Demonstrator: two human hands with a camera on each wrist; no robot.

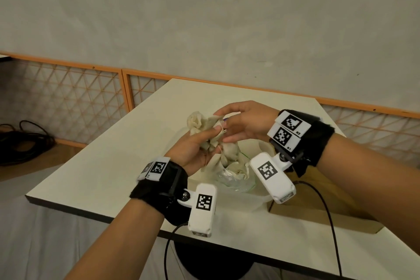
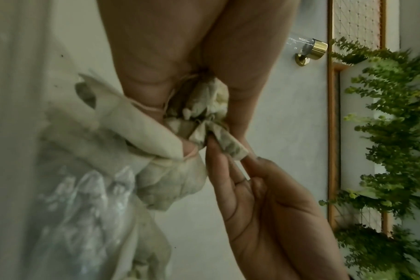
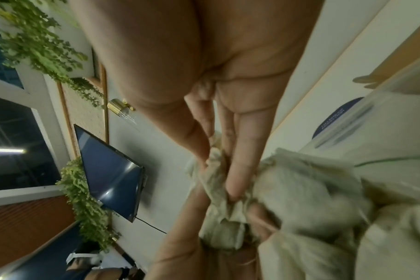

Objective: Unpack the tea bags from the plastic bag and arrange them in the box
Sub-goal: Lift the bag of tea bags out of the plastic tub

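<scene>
The left hand (image 1: 193, 150) is raised above the table (image 1: 118, 157), its fingers curled round a tangled clump of tea bags (image 1: 204, 127) with their strings looped between the knuckles. From the left wrist view the clump (image 2: 199, 113) is squeezed between that hand's thumb and fingers, and further bags hang below it, knotted together by their strings.

The right hand (image 1: 245, 123) reaches in from the opposite side and meets the left one at the clump. Its thumb and fingertips (image 2: 218, 149) pinch one bag at the edge of the bunch, while its other fingers stay loosely extended. The right wrist view shows the same pinch close up, with the right hand (image 3: 216, 98) gripping the crumpled paper of a bag (image 3: 218, 181).

Directly below both hands sits a pale, translucent box (image 1: 254, 202), holding more loose tea bags and the crumpled clear plastic bag (image 1: 231, 179). The plastic bag lies just under the right wrist, nearer the person than the raised clump. Beneath the right forearm lies a flat piece of brown cardboard (image 1: 318, 218), touching the box's near side.
</scene>
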